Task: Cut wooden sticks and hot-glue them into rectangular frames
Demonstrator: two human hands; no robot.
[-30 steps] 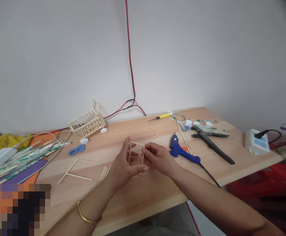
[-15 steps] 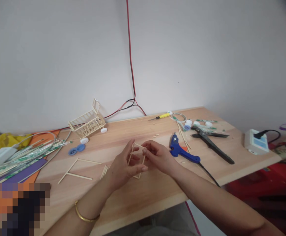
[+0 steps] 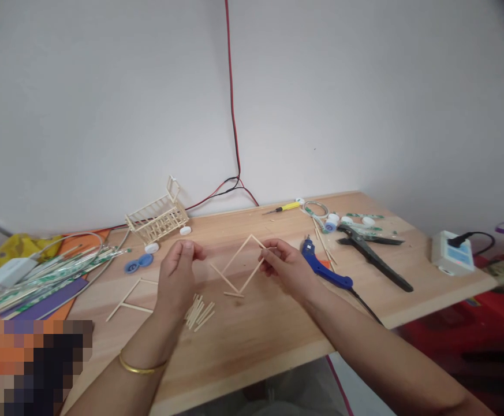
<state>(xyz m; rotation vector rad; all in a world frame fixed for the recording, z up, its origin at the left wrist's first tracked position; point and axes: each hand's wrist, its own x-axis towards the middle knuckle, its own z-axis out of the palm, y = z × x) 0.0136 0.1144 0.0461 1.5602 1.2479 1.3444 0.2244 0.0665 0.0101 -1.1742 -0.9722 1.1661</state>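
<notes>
Between the thumb and fingers of my right hand (image 3: pixel 284 266) is a corner of a thin wooden stick frame (image 3: pixel 252 278), held tilted above the table. The frame's sticks form an angular outline, with a short piece at its lower end. My left hand (image 3: pixel 178 277) is apart from the frame, on its left, its thumb and fingers pinched together; whatever they hold, if anything, cannot be made out. Below the left hand lies a pile of short cut sticks (image 3: pixel 200 313). Left of that hand, another flat stick frame (image 3: pixel 124 301) rests on the table, partly hidden by the wrist.
A cart-like stick model (image 3: pixel 159 222) with white caps stands at the back left, near blue bottle caps (image 3: pixel 139 263). Wrapped sticks (image 3: pixel 56 277) lie far left. To the right are a blue glue gun (image 3: pixel 321 268), black-handled cutters (image 3: pixel 377 260), a yellow screwdriver (image 3: pixel 288 206) and a power socket (image 3: pixel 453 253).
My left hand has let go of the stick frame and moved left, its fingers now pinched. The right hand keeps the frame, and the short stick pile has come into fuller view.
</notes>
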